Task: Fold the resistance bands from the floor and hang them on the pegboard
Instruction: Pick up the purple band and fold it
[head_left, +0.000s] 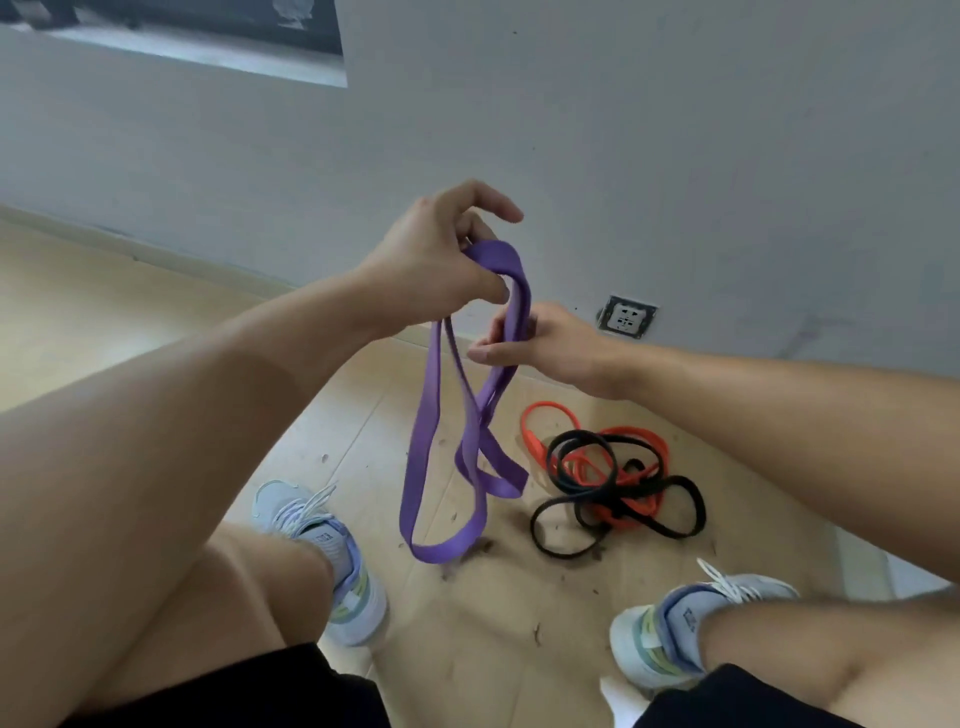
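Note:
A purple resistance band hangs in long loops above the wooden floor. My left hand pinches its top fold between thumb and fingers. Just below and to the right, my right hand grips the strands of the same band. On the floor further right, an orange band and a black band lie tangled together in a heap. No pegboard is in view.
I crouch close to a white wall with a power socket low on it. My two pale sneakers stand either side of the bands. Small dark debris dots the wooden floor.

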